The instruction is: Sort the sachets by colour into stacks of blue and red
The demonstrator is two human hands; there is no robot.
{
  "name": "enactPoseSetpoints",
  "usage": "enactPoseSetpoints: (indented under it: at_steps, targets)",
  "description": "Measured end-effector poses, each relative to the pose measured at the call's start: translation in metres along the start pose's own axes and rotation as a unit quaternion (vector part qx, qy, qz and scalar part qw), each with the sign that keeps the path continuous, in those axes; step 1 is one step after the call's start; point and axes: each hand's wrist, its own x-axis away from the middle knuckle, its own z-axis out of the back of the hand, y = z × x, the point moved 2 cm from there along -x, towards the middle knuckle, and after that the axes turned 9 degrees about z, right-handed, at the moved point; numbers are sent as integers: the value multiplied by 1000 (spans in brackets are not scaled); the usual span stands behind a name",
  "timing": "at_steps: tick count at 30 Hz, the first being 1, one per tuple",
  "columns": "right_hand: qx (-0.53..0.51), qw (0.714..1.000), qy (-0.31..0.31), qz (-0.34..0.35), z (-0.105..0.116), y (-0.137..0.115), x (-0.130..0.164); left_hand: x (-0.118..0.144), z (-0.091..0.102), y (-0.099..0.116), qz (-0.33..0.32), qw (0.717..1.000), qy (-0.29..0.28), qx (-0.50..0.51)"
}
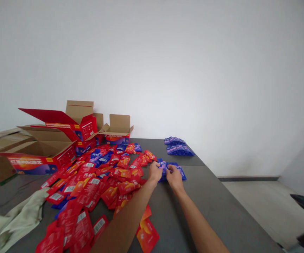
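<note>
In the head view, several blue-purple sachets [182,172] lie together on the dark table under both hands. My left hand [155,173] grips the left edge of this blue group, its fingers partly hidden. At the right side, my right hand [174,178] has thumb and fingers closed on a blue sachet. Left of my hands spreads a loose heap of red sachets [92,186], with some blue sachets [99,157] mixed in. Beyond my hands, two neat stacks of blue sachets [179,150] lie near the table's right edge.
Open red printed cartons [36,162] stand at the left, one upon another at the back. A smaller open carton [117,137] is behind the heap. A pale cloth [17,221] lies front left. The table [210,203] ends at the right; a white wall rises behind.
</note>
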Motion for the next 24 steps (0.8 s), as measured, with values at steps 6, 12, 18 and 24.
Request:
enactPoseSetpoints:
  at_steps: [6,12,18,24]
  targets:
    - [120,992,-22,-9,30,36,1,15,-53,22,-70,989,-91,-95]
    - [200,977,-40,65,37,63,3,28,-72,21,-141,940,-116,-287]
    - [238,968,-60,45,34,73,9,35,-69,21,-163,931,-76,-318]
    - [219,974,-60,12,30,74,10,36,-58,9,-82,938,-74,-330]
